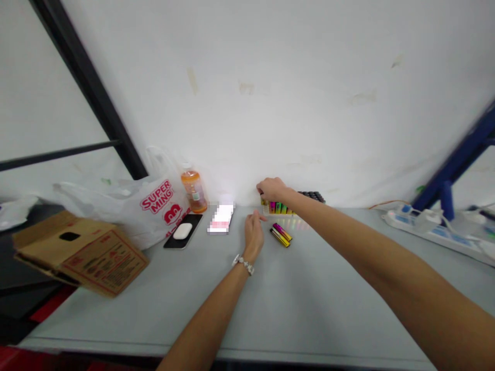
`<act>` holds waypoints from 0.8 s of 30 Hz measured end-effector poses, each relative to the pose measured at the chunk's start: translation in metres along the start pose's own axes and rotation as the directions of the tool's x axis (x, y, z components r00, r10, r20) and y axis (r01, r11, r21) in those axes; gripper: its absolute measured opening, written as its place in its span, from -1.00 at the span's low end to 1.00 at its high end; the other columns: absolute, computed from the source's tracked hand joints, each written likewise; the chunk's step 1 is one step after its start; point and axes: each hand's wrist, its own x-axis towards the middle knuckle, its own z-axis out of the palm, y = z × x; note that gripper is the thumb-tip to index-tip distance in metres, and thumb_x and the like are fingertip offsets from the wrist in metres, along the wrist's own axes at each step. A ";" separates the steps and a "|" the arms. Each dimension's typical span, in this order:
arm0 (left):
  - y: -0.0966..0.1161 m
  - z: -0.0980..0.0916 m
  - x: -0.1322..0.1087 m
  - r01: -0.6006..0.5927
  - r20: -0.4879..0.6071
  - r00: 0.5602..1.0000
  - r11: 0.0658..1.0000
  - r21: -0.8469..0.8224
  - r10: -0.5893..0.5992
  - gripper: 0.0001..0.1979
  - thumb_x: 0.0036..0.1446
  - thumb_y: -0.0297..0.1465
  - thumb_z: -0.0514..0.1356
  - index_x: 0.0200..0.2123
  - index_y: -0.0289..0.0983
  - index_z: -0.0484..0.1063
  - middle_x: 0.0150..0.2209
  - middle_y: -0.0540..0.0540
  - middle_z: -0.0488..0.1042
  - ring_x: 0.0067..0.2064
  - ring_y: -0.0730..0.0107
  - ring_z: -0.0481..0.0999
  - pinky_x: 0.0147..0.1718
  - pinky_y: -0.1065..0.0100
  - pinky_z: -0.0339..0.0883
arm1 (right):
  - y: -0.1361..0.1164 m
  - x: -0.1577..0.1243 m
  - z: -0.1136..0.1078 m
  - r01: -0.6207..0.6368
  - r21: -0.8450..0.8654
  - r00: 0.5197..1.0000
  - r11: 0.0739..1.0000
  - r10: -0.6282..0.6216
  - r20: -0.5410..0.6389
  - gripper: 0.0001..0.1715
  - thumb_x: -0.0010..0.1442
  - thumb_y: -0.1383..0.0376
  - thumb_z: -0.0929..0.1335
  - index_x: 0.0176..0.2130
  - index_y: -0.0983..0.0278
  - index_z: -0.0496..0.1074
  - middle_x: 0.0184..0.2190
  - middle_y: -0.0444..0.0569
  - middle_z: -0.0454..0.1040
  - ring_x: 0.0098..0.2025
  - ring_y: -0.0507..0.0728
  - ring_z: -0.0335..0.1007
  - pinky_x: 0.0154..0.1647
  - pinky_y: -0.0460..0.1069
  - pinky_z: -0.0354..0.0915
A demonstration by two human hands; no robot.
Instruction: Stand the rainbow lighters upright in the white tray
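My right hand (273, 188) reaches over the left end of a clear tray (270, 213) that holds several shiny, colourful lighters (278, 207) standing in rows with black tops. Its fingers are closed in a pinch at a yellow lighter (264, 201) there, partly hidden by the hand. Just in front and to the left, my left hand (253, 233), with a bracelet at the wrist, hovers near the tray's corner. Its fingers are loosely bent and apart, and nothing shows in them. Two loose lighters (281, 235), one yellow and one magenta-gold, lie side by side on the table right of it.
On the left stand an open cardboard box (104, 257), a white plastic bag (135, 206) and an orange drink bottle (194, 190). A phone (185, 232) with a white case on it and a lit screen (221, 219) lie nearby. A power strip (436, 234) with plugs sits right.
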 end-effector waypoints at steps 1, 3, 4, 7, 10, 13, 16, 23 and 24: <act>0.000 0.000 0.000 0.001 0.008 1.000 1.000 -0.001 -0.001 -0.46 0.33 -0.09 -0.17 -0.44 -0.25 0.43 -0.29 -0.11 0.44 -0.16 0.26 0.42 -0.05 0.23 0.26 | -0.001 0.001 0.000 -0.002 -0.009 1.000 1.000 0.002 0.006 -0.72 0.19 0.35 0.35 -0.10 0.29 0.54 -0.09 0.16 0.56 -0.06 0.25 0.47 -0.11 0.03 0.30; 0.001 0.000 -0.001 0.012 0.022 1.000 1.000 -0.009 -0.012 -0.47 0.33 -0.09 -0.16 -0.44 -0.25 0.42 -0.28 -0.12 0.44 -0.15 0.25 0.42 -0.04 0.22 0.25 | -0.001 0.001 0.001 -0.008 -0.020 1.000 1.000 0.009 0.014 -0.70 0.19 0.35 0.35 -0.08 0.32 0.54 -0.06 0.20 0.55 -0.03 0.26 0.46 -0.07 0.05 0.30; 0.001 0.001 -0.001 0.016 0.027 1.000 1.000 -0.012 -0.016 -0.47 0.33 -0.09 -0.16 -0.43 -0.25 0.42 -0.27 -0.12 0.45 -0.14 0.25 0.43 -0.03 0.21 0.24 | -0.001 0.001 0.001 -0.013 -0.023 1.000 1.000 0.013 0.016 -0.70 0.18 0.35 0.36 -0.07 0.33 0.54 -0.05 0.22 0.54 -0.02 0.27 0.45 -0.05 0.06 0.30; 0.001 0.001 -0.003 -0.005 0.036 0.999 1.000 0.007 0.005 -0.47 0.34 -0.09 -0.16 -0.44 -0.24 0.42 -0.26 -0.12 0.44 -0.14 0.25 0.42 -0.02 0.22 0.24 | 0.001 -0.001 0.004 -0.032 -0.012 0.999 0.999 0.032 0.008 -0.69 0.18 0.37 0.35 -0.07 0.34 0.54 -0.05 0.24 0.53 0.00 0.28 0.43 -0.03 0.07 0.30; -0.001 0.002 -0.004 -0.063 0.060 0.996 0.997 0.038 0.060 -0.49 0.34 -0.11 -0.15 -0.45 -0.24 0.42 -0.26 -0.12 0.42 -0.14 0.26 0.41 -0.02 0.23 0.23 | 0.002 -0.004 0.007 -0.055 0.007 0.998 0.998 0.055 -0.009 -0.72 0.20 0.38 0.34 -0.10 0.33 0.56 -0.06 0.24 0.53 0.01 0.28 0.41 -0.03 0.07 0.32; -0.003 0.003 -0.005 -0.094 0.083 0.993 0.994 0.047 0.090 -0.50 0.34 -0.11 -0.13 -0.46 -0.23 0.41 -0.27 -0.11 0.41 -0.14 0.26 0.41 -0.02 0.22 0.22 | 0.001 -0.006 0.010 -0.087 0.017 0.996 0.996 0.087 -0.030 -0.71 0.23 0.37 0.31 -0.09 0.34 0.56 -0.03 0.27 0.51 0.06 0.29 0.37 0.00 0.08 0.31; -0.004 0.004 -0.004 -0.081 0.075 0.994 0.996 0.045 0.077 -0.49 0.33 -0.11 -0.13 -0.48 -0.23 0.42 -0.29 -0.11 0.41 -0.16 0.26 0.42 -0.03 0.23 0.24 | 0.002 -0.007 0.014 -0.124 0.030 0.991 0.992 0.125 -0.047 -0.69 0.27 0.36 0.28 -0.07 0.35 0.55 -0.01 0.26 0.50 0.10 0.28 0.35 0.02 0.07 0.30; -0.003 0.004 -0.003 -0.069 0.070 0.995 0.997 0.045 0.066 -0.47 0.34 -0.12 -0.14 -0.50 -0.23 0.42 -0.29 -0.13 0.42 -0.16 0.24 0.42 -0.03 0.20 0.24 | 0.002 -0.007 0.025 -0.223 0.053 0.970 0.973 0.227 -0.081 -0.64 0.27 0.41 0.24 -0.03 0.38 0.52 -0.06 0.27 0.53 -0.01 0.25 0.44 -0.05 0.05 0.32; -0.003 0.005 -0.003 -0.072 0.072 0.995 0.997 0.040 0.069 -0.47 0.34 -0.12 -0.15 -0.50 -0.24 0.42 -0.29 -0.13 0.43 -0.16 0.24 0.42 -0.02 0.20 0.24 | 0.001 -0.007 0.027 -0.221 0.055 0.971 0.974 0.225 -0.086 -0.65 0.26 0.43 0.24 -0.05 0.39 0.52 -0.06 0.28 0.52 0.00 0.26 0.43 -0.05 0.05 0.32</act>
